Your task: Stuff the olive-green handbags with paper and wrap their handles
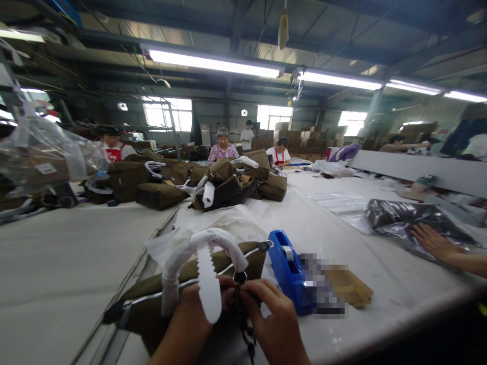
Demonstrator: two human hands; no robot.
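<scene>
An olive-green handbag with a zipped top lies in front of me. White wrapping covers its raised handle. A white, notched plastic strip hangs from the handle and covers part of my left hand. That hand reaches past the handle, its fingertips closed together beside a metal ring at the handle's base. From the ring hangs a thin dark cord, its exact make hard to tell. My right hand pinches the cord just under the ring, close to the left fingertips.
Right of the bag stands a blue tape dispenser, with a brown piece beside it. A co-worker's hand rests on a plastic-wrapped dark bag. Similar olive bags are heaped farther back, with several people behind.
</scene>
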